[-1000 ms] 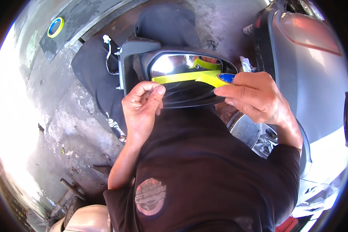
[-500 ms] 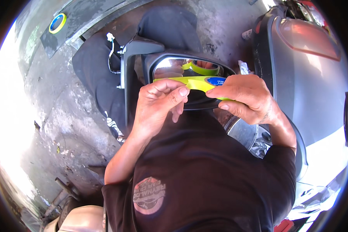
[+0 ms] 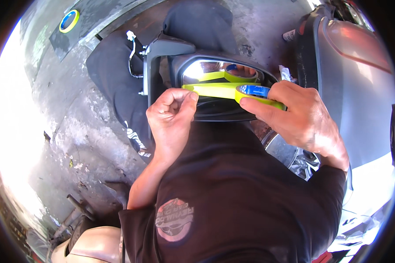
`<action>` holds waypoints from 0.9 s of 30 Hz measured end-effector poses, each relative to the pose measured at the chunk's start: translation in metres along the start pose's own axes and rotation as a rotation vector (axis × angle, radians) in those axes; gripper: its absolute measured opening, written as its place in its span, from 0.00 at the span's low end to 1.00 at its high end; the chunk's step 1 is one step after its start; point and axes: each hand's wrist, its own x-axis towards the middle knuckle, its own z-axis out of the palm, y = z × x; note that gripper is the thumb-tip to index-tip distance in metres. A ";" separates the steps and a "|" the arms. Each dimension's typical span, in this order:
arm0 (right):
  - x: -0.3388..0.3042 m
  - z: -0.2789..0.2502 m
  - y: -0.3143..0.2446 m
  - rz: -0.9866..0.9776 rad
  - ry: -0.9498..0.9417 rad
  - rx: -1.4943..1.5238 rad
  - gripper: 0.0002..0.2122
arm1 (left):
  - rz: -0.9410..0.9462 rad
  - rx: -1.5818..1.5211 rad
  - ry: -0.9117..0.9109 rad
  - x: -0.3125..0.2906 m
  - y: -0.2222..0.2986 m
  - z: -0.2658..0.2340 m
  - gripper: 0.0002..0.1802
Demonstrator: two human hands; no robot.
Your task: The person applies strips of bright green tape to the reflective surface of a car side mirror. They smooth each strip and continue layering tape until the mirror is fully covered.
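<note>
My right hand (image 3: 300,115) grips a roll of yellow-green masking tape (image 3: 260,101) with a blue core. A strip of tape (image 3: 217,90) runs taut from the roll to my left hand (image 3: 173,113), whose thumb and finger pinch its free end. Both hands are closed, just over a car side mirror (image 3: 215,116) with a dark housing that rests across my lap. The mirror glass (image 3: 206,68) reflects the tape and fingers. At its left side is a mounting bracket (image 3: 152,65) with studs and a wire with a white connector (image 3: 131,36).
Another yellow-green tape roll (image 3: 69,21) lies on a dark flat sheet at the upper left. To the right stands a silver car body panel (image 3: 360,101) with a red lamp. A beige curved part (image 3: 92,247) sits at the lower left, on the stained concrete floor (image 3: 92,136).
My left hand has moved left and my right hand right, drawing out a longer strip of tape. The roll has tilted, showing more of its blue core. The whole view has shifted slightly.
</note>
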 end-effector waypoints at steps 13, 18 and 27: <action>0.039 0.018 0.000 -0.116 -0.240 -0.271 0.08 | 0.181 0.459 0.138 0.017 -0.009 0.001 0.07; 0.041 0.020 0.000 -0.087 -0.270 -0.326 0.08 | 0.176 0.462 0.137 0.018 -0.009 0.002 0.08; 0.049 0.020 0.000 -0.049 -0.268 -0.239 0.05 | 0.202 0.534 0.127 0.021 -0.002 0.005 0.12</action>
